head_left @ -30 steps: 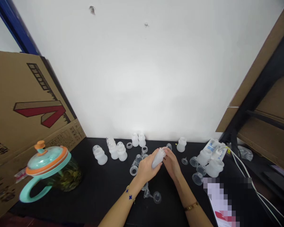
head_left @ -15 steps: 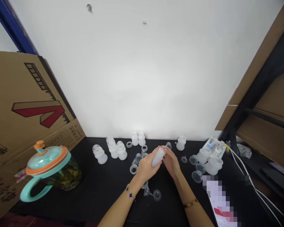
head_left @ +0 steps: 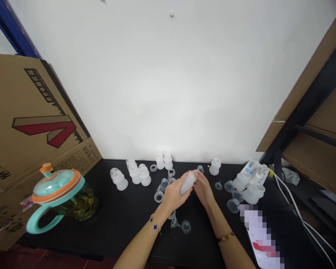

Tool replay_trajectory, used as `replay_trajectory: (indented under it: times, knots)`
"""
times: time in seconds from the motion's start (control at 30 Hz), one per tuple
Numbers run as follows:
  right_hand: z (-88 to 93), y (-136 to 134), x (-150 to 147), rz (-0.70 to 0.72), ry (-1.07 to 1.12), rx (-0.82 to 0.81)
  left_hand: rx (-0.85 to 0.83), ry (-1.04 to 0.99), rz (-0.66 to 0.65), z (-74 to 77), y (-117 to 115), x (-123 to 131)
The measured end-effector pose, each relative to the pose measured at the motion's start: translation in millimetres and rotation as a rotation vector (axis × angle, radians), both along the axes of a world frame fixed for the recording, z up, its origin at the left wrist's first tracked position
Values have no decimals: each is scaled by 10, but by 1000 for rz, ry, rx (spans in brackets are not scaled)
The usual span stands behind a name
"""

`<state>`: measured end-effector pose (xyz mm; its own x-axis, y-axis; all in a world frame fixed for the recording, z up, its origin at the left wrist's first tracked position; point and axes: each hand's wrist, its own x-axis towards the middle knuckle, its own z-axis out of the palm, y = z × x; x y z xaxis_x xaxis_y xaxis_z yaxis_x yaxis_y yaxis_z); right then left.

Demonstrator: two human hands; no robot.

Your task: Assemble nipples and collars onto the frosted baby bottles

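My left hand (head_left: 177, 192) is wrapped round a small frosted white baby bottle (head_left: 187, 184), tilted with its neck up to the right. The fingers of my right hand (head_left: 204, 189) are closed at the bottle's mouth, on a clear collar ring (head_left: 195, 172) there; its exact seating is partly hidden by the fingers. Just behind that hand lies a clear cap (head_left: 200, 169). Left of my hands are loose collar rings (head_left: 158, 196) and clear pieces. Below them, a clear nipple (head_left: 186, 226) rests on the black table (head_left: 112, 224).
Capped bottles (head_left: 119, 179) stand at the left, uncapped ones (head_left: 164, 161) by the wall, another bottle (head_left: 215, 166) behind my right hand. At right are more bottles (head_left: 253, 193), nipples (head_left: 233, 205), white cables (head_left: 291, 201) and a phone (head_left: 261, 239). A lidded teapot (head_left: 63, 198) stands far left beside cardboard (head_left: 39, 149).
The camera view has shifted slightly, so the table things sit a little higher. Both hands stay on the bottle, with only slight finger movement at its mouth.
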<state>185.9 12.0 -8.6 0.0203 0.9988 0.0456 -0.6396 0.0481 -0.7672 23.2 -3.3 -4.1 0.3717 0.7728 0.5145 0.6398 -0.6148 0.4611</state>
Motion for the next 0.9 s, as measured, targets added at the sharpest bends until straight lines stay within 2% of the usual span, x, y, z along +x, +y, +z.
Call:
replay_trajectory:
  times: [0.43, 0.73, 0.9]
  knots:
    - [-71, 14, 15, 12, 23, -27, -7, 3, 4, -8, 8, 3]
    - [10, -14, -14, -2, -29, -1, -40, -12, -8, 12, -13, 5]
    - [-13, -7, -18, -16, -21, 4, -20, -9, -17, 15, -13, 2]
